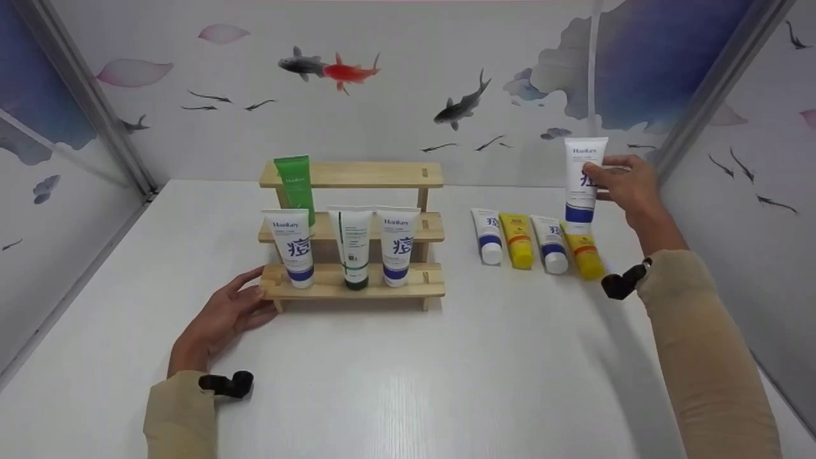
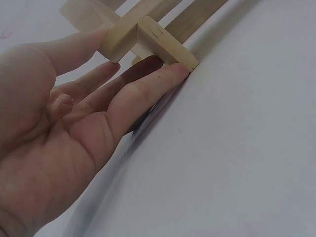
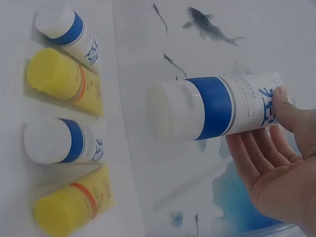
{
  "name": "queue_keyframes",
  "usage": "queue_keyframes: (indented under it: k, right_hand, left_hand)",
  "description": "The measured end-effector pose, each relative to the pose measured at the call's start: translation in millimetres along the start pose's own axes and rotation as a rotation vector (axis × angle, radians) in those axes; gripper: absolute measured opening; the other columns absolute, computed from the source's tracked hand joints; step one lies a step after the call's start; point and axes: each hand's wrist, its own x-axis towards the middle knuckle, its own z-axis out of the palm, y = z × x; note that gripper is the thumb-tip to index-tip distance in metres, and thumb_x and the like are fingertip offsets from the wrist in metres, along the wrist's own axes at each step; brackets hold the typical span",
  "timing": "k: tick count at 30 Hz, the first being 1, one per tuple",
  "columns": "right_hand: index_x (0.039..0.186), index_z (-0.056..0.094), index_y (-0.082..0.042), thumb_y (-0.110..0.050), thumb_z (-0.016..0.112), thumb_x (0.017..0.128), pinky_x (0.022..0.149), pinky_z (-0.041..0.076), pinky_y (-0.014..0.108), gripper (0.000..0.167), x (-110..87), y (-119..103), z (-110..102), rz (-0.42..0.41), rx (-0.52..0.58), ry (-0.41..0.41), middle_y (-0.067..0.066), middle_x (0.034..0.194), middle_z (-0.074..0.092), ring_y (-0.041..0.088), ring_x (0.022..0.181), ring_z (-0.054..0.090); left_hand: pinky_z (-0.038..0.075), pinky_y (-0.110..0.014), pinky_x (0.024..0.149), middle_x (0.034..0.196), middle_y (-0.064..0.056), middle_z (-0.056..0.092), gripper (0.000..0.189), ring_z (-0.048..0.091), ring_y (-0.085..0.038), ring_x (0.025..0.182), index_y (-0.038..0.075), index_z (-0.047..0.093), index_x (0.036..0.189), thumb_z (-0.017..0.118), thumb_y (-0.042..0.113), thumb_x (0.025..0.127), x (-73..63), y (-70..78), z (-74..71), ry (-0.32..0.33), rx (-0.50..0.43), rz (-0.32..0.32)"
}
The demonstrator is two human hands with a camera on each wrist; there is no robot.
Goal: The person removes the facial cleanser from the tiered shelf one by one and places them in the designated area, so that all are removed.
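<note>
My right hand (image 1: 628, 185) pinches a white squeeze tube (image 1: 580, 207) with a blue band, cap down, thumb on its printed front; in the right wrist view the tube (image 3: 217, 108) is raised above the table. My left hand (image 1: 233, 309) grips the left end of a three-step wooden display rack (image 1: 331, 291). In the left wrist view, the thumb lies on the shelf end and a fingertip is at the rack's foot (image 2: 185, 61). On the lowest step stand two blue-banded white tubes (image 1: 291, 248) (image 1: 398, 247) and a white tube with a dark green cap (image 1: 352, 248). A green tube (image 1: 296, 188) stands on the middle step.
Right of the rack, two white tubes (image 1: 488, 236) (image 1: 550, 243) and two yellow tubes (image 1: 517, 240) (image 1: 583, 256) lie alternately in a row on the white table (image 1: 382, 382). Walls (image 1: 408, 38) painted with fish enclose the table at the back and sides.
</note>
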Motion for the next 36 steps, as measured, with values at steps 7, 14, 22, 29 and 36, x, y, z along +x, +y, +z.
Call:
queue_keyframes:
  k: [7,14,22,29,36]
  right_hand:
    - [0.147,0.042,-0.011,-0.059,0.066,0.087,0.104,0.055,0.032,0.081,3.1,35,-22,0.054,-0.045,0.013,-0.009,0.115,0.057,0.008,0.103,0.064]
    - [0.125,0.053,-0.025,-0.061,0.067,0.085,0.093,0.058,0.021,0.055,4.0,68,-33,0.110,-0.060,0.035,-0.008,0.114,0.054,0.005,0.097,0.060]
    - [0.120,0.054,-0.028,-0.059,0.068,0.085,0.088,0.058,0.016,0.049,1.9,93,-40,0.196,-0.027,0.052,-0.009,0.110,0.053,0.003,0.088,0.059]
    - [0.150,0.040,-0.012,-0.058,0.064,0.089,0.111,0.049,0.038,0.080,3.2,109,-39,0.265,-0.068,0.052,0.001,0.124,0.051,0.019,0.109,0.058]
    - [0.157,0.032,-0.012,-0.061,0.060,0.090,0.115,0.046,0.038,0.087,7.6,120,-33,0.324,-0.062,0.051,0.017,0.153,0.042,0.026,0.122,0.056]
  left_hand:
    - [0.052,-0.030,0.107,0.165,-0.018,0.025,0.074,0.041,-0.036,0.145,0.025,0.011,0.163,0.054,0.039,0.103,-1.3,-0.4,0.4,0.013,0.010,-0.015]
    - [0.051,-0.031,0.107,0.165,-0.020,0.025,0.077,0.051,-0.028,0.138,0.023,0.011,0.163,0.055,0.039,0.103,-2.4,-0.6,-0.6,0.005,-0.007,-0.006]
    - [0.052,-0.033,0.106,0.165,-0.020,0.024,0.072,0.056,-0.023,0.133,0.022,0.012,0.163,0.053,0.033,0.105,-4.0,-0.8,-0.3,0.000,-0.027,0.010]
    - [0.052,-0.032,0.106,0.165,-0.019,0.024,0.075,0.056,-0.022,0.133,0.020,0.012,0.163,0.055,0.034,0.103,-3.3,-1.9,-0.8,-0.011,-0.042,0.017]
    - [0.053,-0.032,0.106,0.164,-0.020,0.027,0.072,0.058,-0.018,0.128,0.020,0.014,0.162,0.054,0.033,0.104,-1.5,-1.4,0.1,-0.015,-0.047,0.031]
